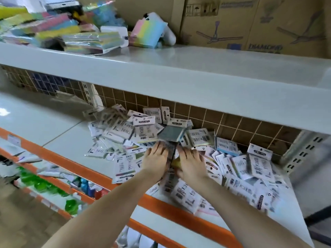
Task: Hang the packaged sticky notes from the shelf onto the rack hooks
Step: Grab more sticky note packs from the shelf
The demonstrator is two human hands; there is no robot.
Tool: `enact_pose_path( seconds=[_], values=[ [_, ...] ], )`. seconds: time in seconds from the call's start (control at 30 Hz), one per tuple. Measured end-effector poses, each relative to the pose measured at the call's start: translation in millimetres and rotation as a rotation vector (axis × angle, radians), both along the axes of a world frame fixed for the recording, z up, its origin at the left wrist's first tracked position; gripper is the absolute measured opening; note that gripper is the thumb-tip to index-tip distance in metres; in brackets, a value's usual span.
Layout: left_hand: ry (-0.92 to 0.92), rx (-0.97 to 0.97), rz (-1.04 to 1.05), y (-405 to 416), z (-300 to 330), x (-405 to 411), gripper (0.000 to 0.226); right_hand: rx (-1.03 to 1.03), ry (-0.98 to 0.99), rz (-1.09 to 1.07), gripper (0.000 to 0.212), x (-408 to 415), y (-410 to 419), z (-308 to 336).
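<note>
Upper shelf [161, 68], far left: heap of pastel sticky-note blocks [59, 33]. Lower shelf [53, 133], orange-edged: pile of packaged sticky notes [179, 140] spread centre to right. Left hand [156, 158], fingers curled, pressing one side of an upright stack of packs [172, 145] amid the pile. Right hand [191, 162], gripping the stack's other side. Far right: cardboard boxes [250, 24].
</note>
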State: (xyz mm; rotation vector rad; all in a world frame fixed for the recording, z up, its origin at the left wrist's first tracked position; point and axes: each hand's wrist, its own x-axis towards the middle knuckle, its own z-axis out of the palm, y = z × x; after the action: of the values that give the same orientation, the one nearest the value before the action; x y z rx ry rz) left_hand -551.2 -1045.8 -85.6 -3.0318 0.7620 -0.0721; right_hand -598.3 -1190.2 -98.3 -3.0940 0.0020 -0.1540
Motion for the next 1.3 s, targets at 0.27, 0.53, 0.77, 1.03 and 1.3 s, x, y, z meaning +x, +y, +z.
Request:
enact_pose_path(
  seconds=[0.27,0.53,0.77,1.03,1.3],
  values=[
    [-0.103,0.129,-0.17,13.0,19.6,24.3,0.044,-0.049,0.106,-0.111,0.046,4.1,14.0,31.6],
    [-0.172,0.292,-0.308,27.0,40.3,23.8,0.02,-0.032,-0.17,-0.054,0.058,33.7,31.7,54.7],
    [-0.152,-0.015,-0.255,65.7,45.9,38.0,0.043,-0.037,-0.12,-0.158,0.063,50.6,33.3,35.1],
    [0.073,-0.752,0.007,85.4,55.3,48.5,0.012,0.238,-0.372,-0.23,0.02,39.5,30.5,49.4],
    [0.592,-1.392,0.175,55.7,60.5,22.1,0.017,1.022,-0.517,-0.389,0.035,-18.0,10.9,72.0]
  ],
)
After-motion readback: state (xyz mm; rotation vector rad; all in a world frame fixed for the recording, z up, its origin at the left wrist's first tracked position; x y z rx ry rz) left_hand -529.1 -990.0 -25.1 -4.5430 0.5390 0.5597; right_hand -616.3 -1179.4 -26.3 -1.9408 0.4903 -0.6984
